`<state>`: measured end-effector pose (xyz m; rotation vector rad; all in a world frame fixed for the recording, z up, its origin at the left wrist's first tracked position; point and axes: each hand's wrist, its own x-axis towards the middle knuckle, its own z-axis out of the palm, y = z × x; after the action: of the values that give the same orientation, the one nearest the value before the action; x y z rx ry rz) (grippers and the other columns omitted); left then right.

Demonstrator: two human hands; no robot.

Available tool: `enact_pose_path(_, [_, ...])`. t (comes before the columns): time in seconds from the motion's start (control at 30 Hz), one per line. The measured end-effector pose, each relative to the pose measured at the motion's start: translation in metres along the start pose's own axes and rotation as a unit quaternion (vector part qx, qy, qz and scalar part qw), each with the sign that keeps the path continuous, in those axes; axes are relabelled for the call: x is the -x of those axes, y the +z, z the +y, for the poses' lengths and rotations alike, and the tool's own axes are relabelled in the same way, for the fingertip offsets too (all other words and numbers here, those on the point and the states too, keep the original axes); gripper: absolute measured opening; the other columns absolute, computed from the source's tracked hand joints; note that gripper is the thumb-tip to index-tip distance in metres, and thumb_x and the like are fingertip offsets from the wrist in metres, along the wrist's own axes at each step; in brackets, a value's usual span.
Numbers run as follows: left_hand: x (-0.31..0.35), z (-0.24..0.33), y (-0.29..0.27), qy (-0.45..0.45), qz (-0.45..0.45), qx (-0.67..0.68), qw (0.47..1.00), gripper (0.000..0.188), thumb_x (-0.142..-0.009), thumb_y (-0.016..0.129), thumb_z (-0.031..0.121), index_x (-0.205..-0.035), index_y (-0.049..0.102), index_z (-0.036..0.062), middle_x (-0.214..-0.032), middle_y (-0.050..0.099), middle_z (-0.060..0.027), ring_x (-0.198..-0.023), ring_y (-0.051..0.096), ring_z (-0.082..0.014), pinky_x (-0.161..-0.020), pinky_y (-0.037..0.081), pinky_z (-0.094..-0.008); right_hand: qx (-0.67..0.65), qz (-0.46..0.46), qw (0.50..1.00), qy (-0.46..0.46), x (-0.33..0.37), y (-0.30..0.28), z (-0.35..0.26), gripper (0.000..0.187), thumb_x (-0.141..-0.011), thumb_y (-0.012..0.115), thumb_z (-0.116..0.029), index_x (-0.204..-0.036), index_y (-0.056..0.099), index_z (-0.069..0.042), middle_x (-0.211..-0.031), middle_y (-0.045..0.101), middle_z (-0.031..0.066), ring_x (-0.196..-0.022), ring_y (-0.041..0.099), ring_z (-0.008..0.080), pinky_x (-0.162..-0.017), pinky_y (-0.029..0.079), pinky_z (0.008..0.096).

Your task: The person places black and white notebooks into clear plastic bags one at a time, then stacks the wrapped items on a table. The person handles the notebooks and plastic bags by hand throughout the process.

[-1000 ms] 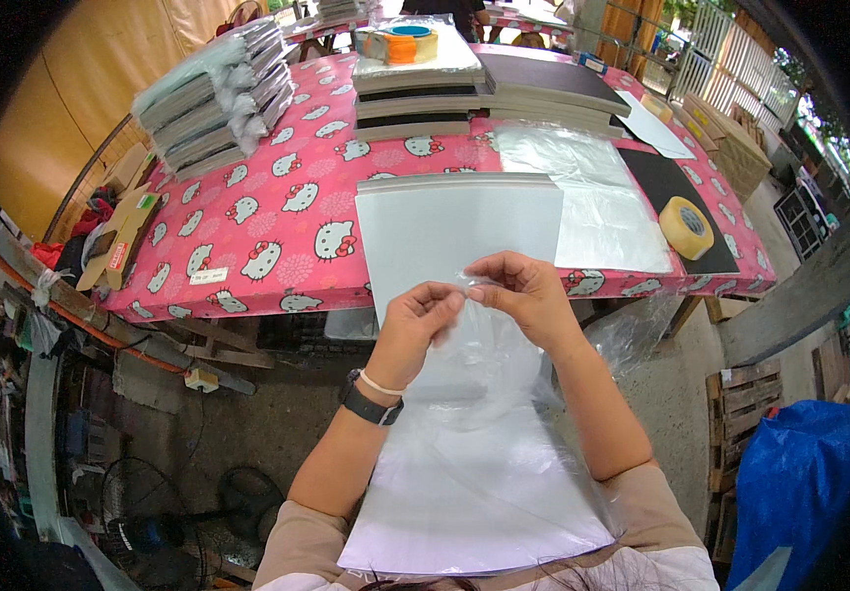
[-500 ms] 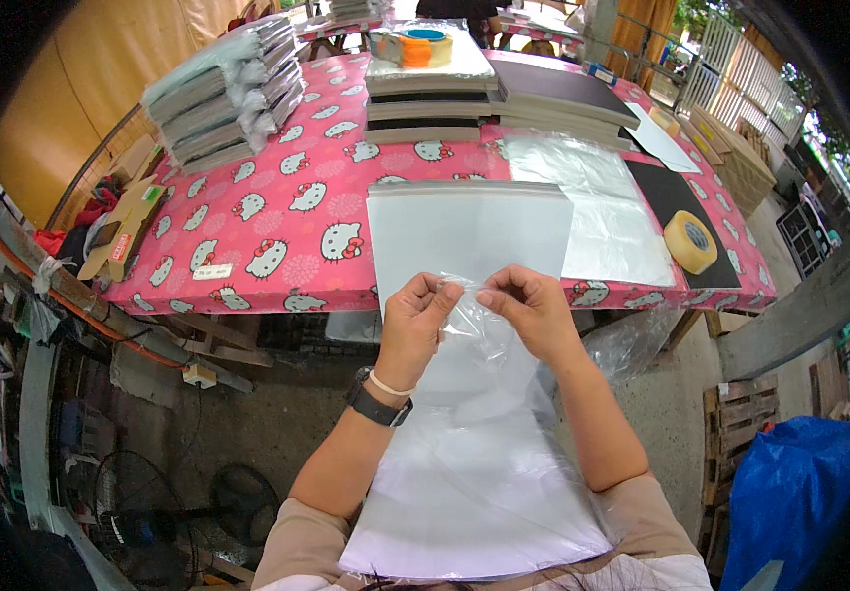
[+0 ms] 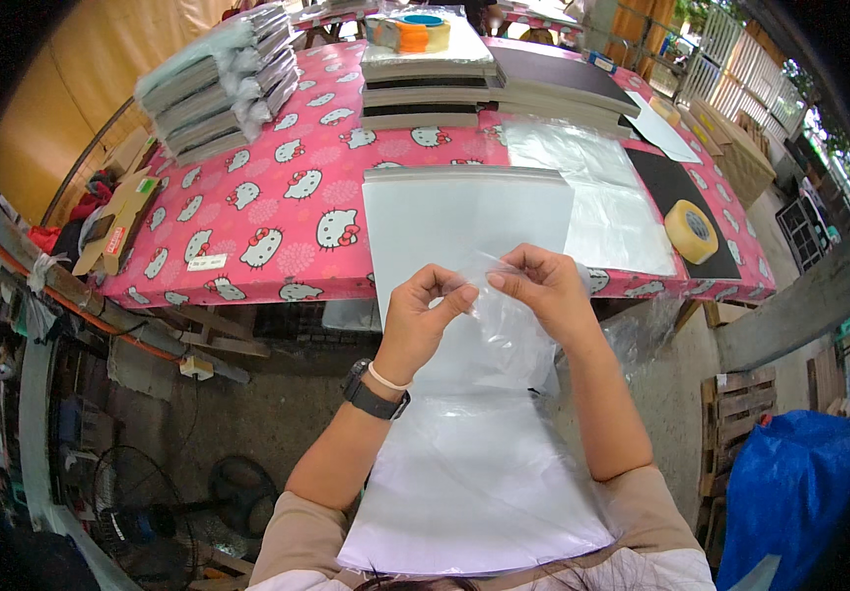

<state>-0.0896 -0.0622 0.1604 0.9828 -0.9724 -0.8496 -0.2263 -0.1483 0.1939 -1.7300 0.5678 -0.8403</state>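
- I see the left hand (image 3: 423,313) with thumb and forefinger in a narrow pinch on the clear film (image 3: 507,337).
- The right hand (image 3: 546,293), just beside it, pinches the same film between thumb and fingers.
- From my view the film hangs crumpled below the fingertips, over the white stack (image 3: 464,212).
- That stack lies at the middle of the near edge of the tabletop (image 3: 277,212) and juts out past it.
- A white sheet (image 3: 474,492) under plastic covers the lap; I cannot tell whether that plastic joins the film.
- Right of the white stack I have clear bags (image 3: 592,202), then a black sheet (image 3: 663,185) bearing a tape roll (image 3: 691,232) near the right edge.
- Toward the far edge stand a middle pile (image 3: 425,87), tape rolls (image 3: 410,37) on top, and a dark-topped pile (image 3: 558,84) beside it.
- Wrapped bundles (image 3: 218,89) fill the far left corner.
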Motion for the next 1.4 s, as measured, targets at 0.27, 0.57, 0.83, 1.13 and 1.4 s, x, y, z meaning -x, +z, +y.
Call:
enact_pose_path(0.27, [0.001, 0.008, -0.008, -0.118, 0.018, 0.040, 0.992, 0.018, -0.076, 0.062, 0.016, -0.088, 0.054, 0.0046, -0.068, 0.055, 0.0027, -0.059, 0.049, -0.0030, -0.052, 0.037, -0.0147, 0.109, 0.084, 0.990, -0.031, 0.006, 0.008, -0.002, 0.020, -0.078, 0.058, -0.019, -0.078, 0.056, 0.001, -0.057, 0.053, 0.0068, -0.053, 0.047, 0.0095, -0.048, 0.038, 0.0228])
enact_pose_path(0.57, [0.002, 0.011, 0.013, -0.086, 0.028, 0.162, 0.983, 0.020, -0.081, 0.055, 0.023, -0.084, 0.053, 0.0033, -0.080, 0.054, -0.0010, -0.077, 0.049, -0.0095, -0.069, 0.039, -0.0232, 0.247, 0.093, 0.956, -0.130, 0.017, 0.020, 0.006, 0.014, -0.083, 0.048, -0.013, -0.076, 0.049, -0.001, -0.055, 0.048, 0.0148, -0.050, 0.050, 0.0256, -0.045, 0.037, 0.0305])
enact_pose_path(0.83, [0.026, -0.006, -0.072, -0.199, -0.169, 0.099, 0.960, 0.034, -0.079, 0.056, 0.034, -0.094, 0.047, 0.0044, -0.075, 0.054, -0.0041, -0.073, 0.052, -0.0123, -0.061, 0.042, -0.0241, -0.614, -0.136, 0.777, 0.029, 0.024, -0.012, -0.013, 0.025, -0.088, 0.041, -0.029, -0.073, 0.047, -0.010, -0.050, 0.041, -0.0002, -0.039, 0.033, 0.0082, -0.034, 0.029, 0.0224])
enact_pose_path(1.13, [0.034, 0.025, -0.027, 0.007, -0.297, 0.021, 0.955, 0.037, -0.081, 0.049, 0.036, -0.099, 0.049, 0.0035, -0.094, 0.054, -0.0098, -0.088, 0.050, -0.0220, -0.074, 0.039, -0.0392, 0.050, -0.161, 0.986, -0.018, 0.024, 0.019, -0.047, 0.018, -0.081, 0.054, -0.018, -0.073, 0.053, -0.001, -0.060, 0.055, 0.0027, -0.048, 0.049, 0.0080, -0.044, 0.040, 0.0224])
enact_pose_path(1.4, [0.044, 0.014, -0.091, -0.086, 0.082, 0.504, 0.856, 0.035, -0.087, 0.036, 0.035, -0.100, 0.051, 0.0061, -0.095, 0.056, -0.0097, -0.085, 0.053, -0.0247, -0.075, 0.042, -0.0395, -0.420, -0.311, 0.852, -0.031, 0.056, -0.035, 0.005, 0.011, -0.073, 0.063, -0.012, -0.081, 0.060, -0.004, -0.075, 0.060, 0.0089, -0.068, 0.057, 0.0204, -0.063, 0.046, 0.0355])
